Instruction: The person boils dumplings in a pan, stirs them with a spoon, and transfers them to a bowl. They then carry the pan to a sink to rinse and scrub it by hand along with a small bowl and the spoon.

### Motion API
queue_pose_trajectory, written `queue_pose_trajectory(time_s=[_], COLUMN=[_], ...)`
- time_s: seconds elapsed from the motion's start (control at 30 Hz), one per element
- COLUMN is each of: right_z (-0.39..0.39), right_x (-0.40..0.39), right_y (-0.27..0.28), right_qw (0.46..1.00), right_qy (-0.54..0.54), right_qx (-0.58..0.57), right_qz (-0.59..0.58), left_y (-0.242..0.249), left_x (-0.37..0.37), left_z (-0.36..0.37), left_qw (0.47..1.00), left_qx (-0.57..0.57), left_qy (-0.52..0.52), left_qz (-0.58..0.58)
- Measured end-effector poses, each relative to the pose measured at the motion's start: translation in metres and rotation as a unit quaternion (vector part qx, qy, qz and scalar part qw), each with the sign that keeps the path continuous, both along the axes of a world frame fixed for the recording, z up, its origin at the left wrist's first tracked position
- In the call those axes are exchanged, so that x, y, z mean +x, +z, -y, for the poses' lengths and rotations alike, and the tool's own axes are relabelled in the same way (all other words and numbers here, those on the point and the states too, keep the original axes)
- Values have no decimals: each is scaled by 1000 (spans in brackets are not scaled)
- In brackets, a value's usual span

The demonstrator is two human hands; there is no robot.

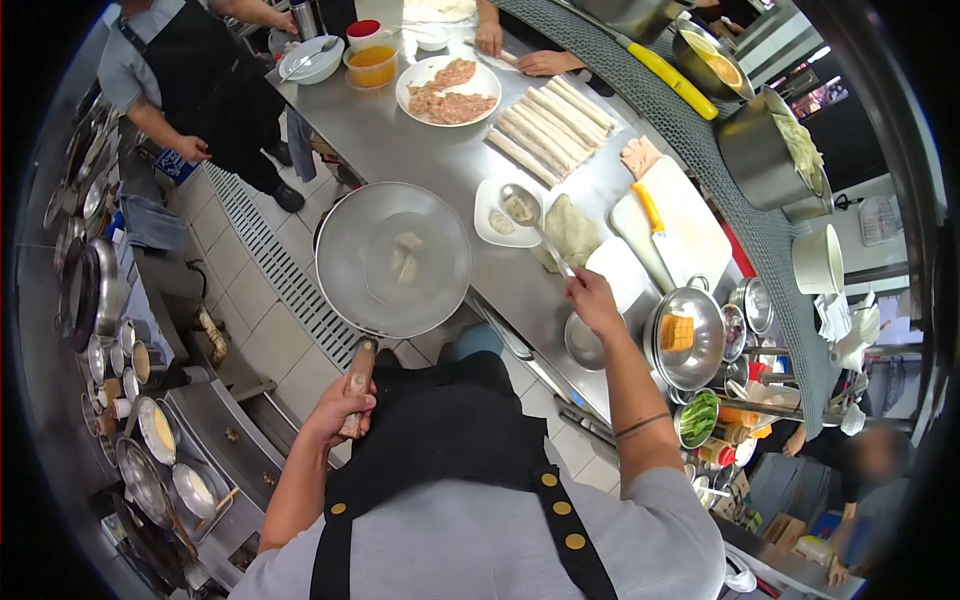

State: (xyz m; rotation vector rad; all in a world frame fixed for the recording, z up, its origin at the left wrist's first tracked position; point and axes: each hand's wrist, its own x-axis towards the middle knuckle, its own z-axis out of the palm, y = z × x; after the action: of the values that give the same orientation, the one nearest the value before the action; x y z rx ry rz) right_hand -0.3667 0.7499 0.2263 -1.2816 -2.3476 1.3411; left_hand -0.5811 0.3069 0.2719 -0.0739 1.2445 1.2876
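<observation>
Below the steel counter edge, left hand [343, 405] is closed around the wooden handle of a wok [392, 258]; the grip sits at the handle's far end, probably to keep the fingers off hot metal. Wok is round, shallow, dull grey, held off the counter over the tiled floor and the drain grate [285, 268]. A few pale, flat pieces lie near its centre; what they are cannot be told.

Right hand [592, 300] is up and forward of the left, fingers wrapped on the long thin handle of a ladle [520, 206]. Ladle bowl is polished steel, poised over a small white dish [497, 216] holding pale lumps, just beyond the wok's rim. The long handle lets the hand stay back from the dish.

Just beyond the right hand: a crumpled beige cloth [572, 230] and a white cutting board [690, 230] with a yellow-handled knife [650, 208] lying on it. Farther out, a row of pale cylindrical rolls [552, 125] laid side by side, and a white plate of pinkish raw meat slices [448, 92]. To the right of the right hand, a domed steel bowl [686, 335] with orange blocks in it.

Other people: one in a black apron [195, 70] far left of the left hand; two hands [520, 52] resting at the counter's far edge.
</observation>
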Motion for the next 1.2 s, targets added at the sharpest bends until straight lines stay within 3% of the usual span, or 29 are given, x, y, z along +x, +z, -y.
queue_pose_trajectory(time_s=[0.07,0.2,0.27,0.3,0.37,0.57,1.2], right_z=[1,4,11,16,29,46,71], right_x=[-3,-5,-7,-5,1,10,20], right_y=[-3,-1,6,4,1,3,16], right_qw=[997,998,983,983,944,959,955], right_qy=[-25,-19,49,47,83,67,52], right_qx=[-73,-65,178,178,317,273,280], right_qz=[5,18,18,19,30,41,77], left_y=[3,8,12,14,15,18,24], left_x=[2,4,3,4,5,9,11], left_z=[0,-1,-2,-2,-4,-3,-2], left_qw=[1000,1000,1000,1000,999,999,998], left_qx=[-3,-10,-14,-24,-32,-33,-36], left_qy=[-3,8,7,6,1,27,27], left_qz=[0,-11,-13,-18,-22,-24,-32])
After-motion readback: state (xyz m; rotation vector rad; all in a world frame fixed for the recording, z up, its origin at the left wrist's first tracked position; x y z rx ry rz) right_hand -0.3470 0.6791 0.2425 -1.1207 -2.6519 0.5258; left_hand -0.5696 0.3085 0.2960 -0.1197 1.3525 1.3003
